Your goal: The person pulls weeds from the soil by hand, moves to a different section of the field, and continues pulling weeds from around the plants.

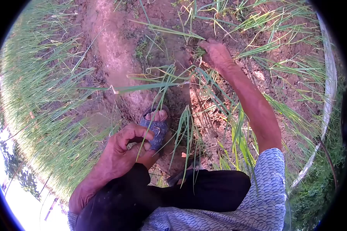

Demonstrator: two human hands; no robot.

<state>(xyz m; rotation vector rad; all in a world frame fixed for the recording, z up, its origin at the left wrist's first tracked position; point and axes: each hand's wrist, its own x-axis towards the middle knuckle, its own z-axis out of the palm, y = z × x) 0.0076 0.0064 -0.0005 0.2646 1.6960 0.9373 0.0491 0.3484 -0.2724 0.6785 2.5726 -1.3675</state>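
Observation:
My left hand point(123, 150) is closed above my knee, thumb and forefinger curled together around a thin green onion leaf point(144, 143). My right hand point(217, 56) reaches down to the soil, fingers closed low among the plants. A small leafy weed point(199, 52) shows right at its fingertips, and a long onion leaf point(181, 32) ends beside them. What the right fingers grip is hidden. Between the hands, onion plants point(167, 82) lean over the soil, and a drooping clump of onion leaves point(186, 121) hangs nearer my legs.
A dense stand of onion plants point(46, 92) fills the left side. Bare reddish soil point(112, 50) runs between the rows. My sandaled foot point(156, 127) rests on the ground below the leaning plants. Along the right edge runs a pale strip point(329, 82), with green growth point(312, 204) beyond.

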